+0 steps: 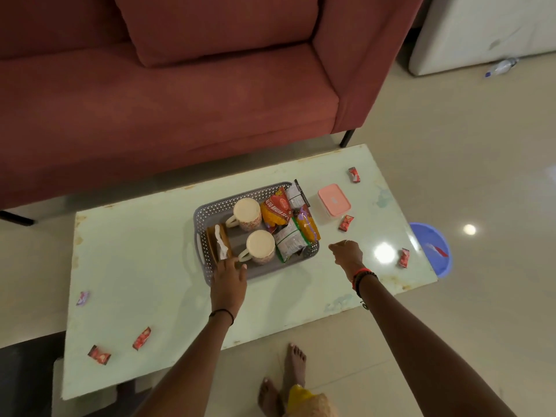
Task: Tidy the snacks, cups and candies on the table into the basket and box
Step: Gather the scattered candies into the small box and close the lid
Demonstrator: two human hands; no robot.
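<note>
The grey plastic basket (210, 207), rectangular with perforated walls, stands in the middle of the glossy pale table (144, 251). In it are two ceramic mugs (247, 213) turned upside down, crinkled snack packets (275, 212) and a wooden holder (217, 240). The left hand (228, 276) rests on the near rim, its fingers stretched out. The right hand (346, 254) hangs beside the basket's corner with fingers curled down; I cannot tell if it holds something. The square pink-lidded box (334, 203) stands just beside the basket, and small red candies (345, 223) lie scattered around.

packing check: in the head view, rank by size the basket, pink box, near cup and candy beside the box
1. basket
2. pink box and near cup: about alike, not ranked
3. candy
</note>
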